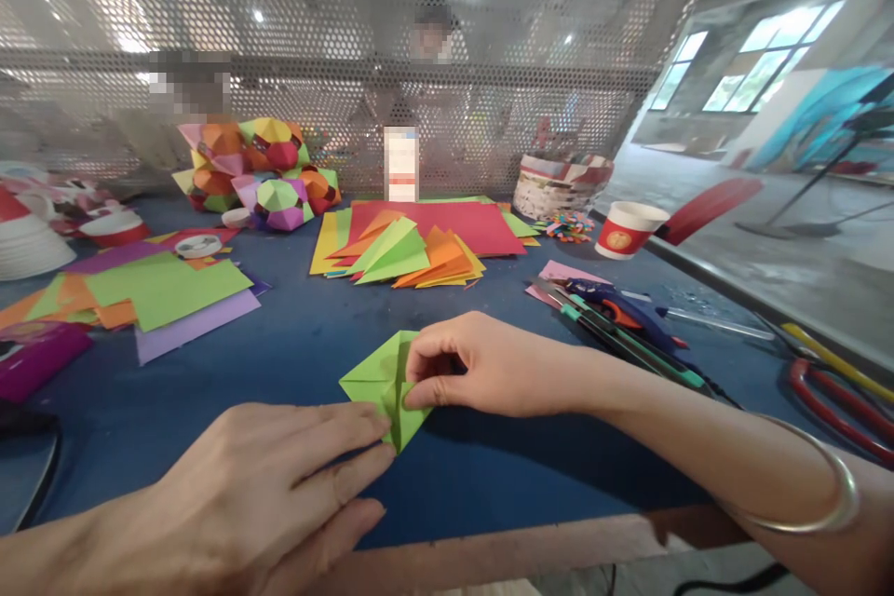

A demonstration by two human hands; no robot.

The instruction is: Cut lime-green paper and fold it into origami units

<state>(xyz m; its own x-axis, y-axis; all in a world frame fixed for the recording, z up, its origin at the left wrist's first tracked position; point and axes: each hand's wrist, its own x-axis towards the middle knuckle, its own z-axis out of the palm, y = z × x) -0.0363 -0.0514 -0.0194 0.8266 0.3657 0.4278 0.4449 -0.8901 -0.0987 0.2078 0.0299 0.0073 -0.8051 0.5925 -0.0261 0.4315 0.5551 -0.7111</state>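
A bright green square of folded paper (pixel 372 372) lies near the front of the blue table, turned corner-up, with creases and a raised flap in its middle. My right hand (pixel 489 363) pinches its right-hand side between thumb and curled fingers, which hide that corner. Stretched out flat, my left hand (pixel 279 475) rests on the table, its fingertips touching the paper's lower left edge. Part of the sheet under those fingertips is hidden.
Coloured paper sheets (pixel 447 228) and folded pieces lie ahead; green sheets (pixel 188 289) are at left. Cutters (pixel 615 326), red-handled scissors (pixel 831 405) and a paper cup (pixel 629 228) stand at right. Folded paper balls (pixel 279 205) and a phone (pixel 401 164) are by the mesh.
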